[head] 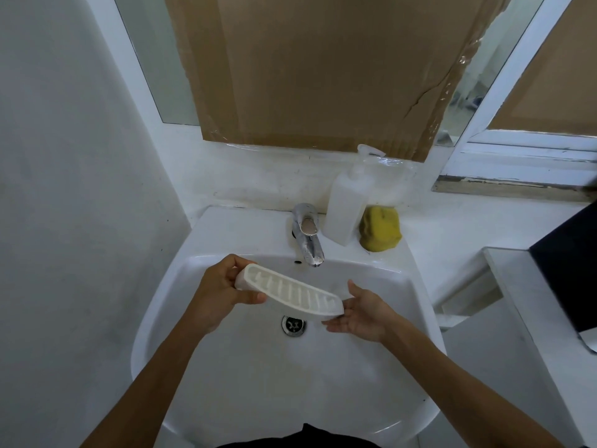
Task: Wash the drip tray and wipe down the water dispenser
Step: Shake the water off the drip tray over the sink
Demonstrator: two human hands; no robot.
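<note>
Both forearms reach in from the bottom edge over a white sink (155,334), whose drain (294,324) sits just below the hands. The left hand (219,295) grips one end of the drip tray (290,291), thumb curled along the near side and fingers wrapped behind the far edge. The tray is held in the air above the basin, slotted face up and tipped toward the camera. Its long axis runs from upper left to lower right, the gripped end higher, the free end pointing down toward the right hand (361,312). That hand lies open, palm up, fingers straight, its fingertips under or just touching the tray's lower end; contact cannot be told for sure. Beyond the tray a chrome tap (308,234) stands at the sink's back rim. To its right are a white pump bottle (347,202) and a yellow sponge (381,229), side by side. Brown cardboard (323,69) covers the wall behind.
</note>
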